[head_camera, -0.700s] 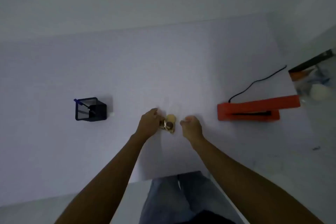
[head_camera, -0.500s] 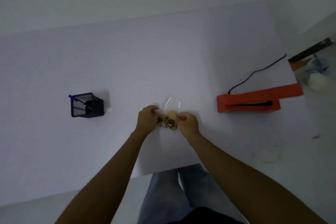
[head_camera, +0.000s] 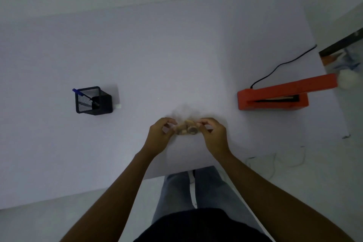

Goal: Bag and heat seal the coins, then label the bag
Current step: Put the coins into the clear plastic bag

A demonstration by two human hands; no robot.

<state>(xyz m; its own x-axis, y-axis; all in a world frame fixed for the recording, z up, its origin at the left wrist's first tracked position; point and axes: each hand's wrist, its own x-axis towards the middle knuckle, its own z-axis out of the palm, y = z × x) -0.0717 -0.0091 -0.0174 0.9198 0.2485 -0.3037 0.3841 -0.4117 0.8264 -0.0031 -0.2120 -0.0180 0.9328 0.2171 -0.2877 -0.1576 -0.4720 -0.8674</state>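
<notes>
A small cluster of gold-coloured coins [head_camera: 186, 130] sits between my two hands, low over the white table [head_camera: 176, 55] near its front edge. A thin clear bag [head_camera: 181, 113] shows only as a faint blur around and behind the coins. My left hand [head_camera: 160, 137] pinches the bag on the coins' left side. My right hand [head_camera: 213, 135] pinches it on their right side. The orange heat sealer [head_camera: 273, 97] lies far right, its arm raised.
A black mesh pen holder [head_camera: 93, 100] with a blue pen [head_camera: 78, 92] stands at the left, a small white item [head_camera: 118, 106] beside it. The sealer's black cord [head_camera: 279, 66] runs toward the back right. Clutter lies beyond the table's right edge.
My right hand has closed in from apart and taken hold of the bag beside the coins. Both hands now hold it. The view has tilted slightly.
</notes>
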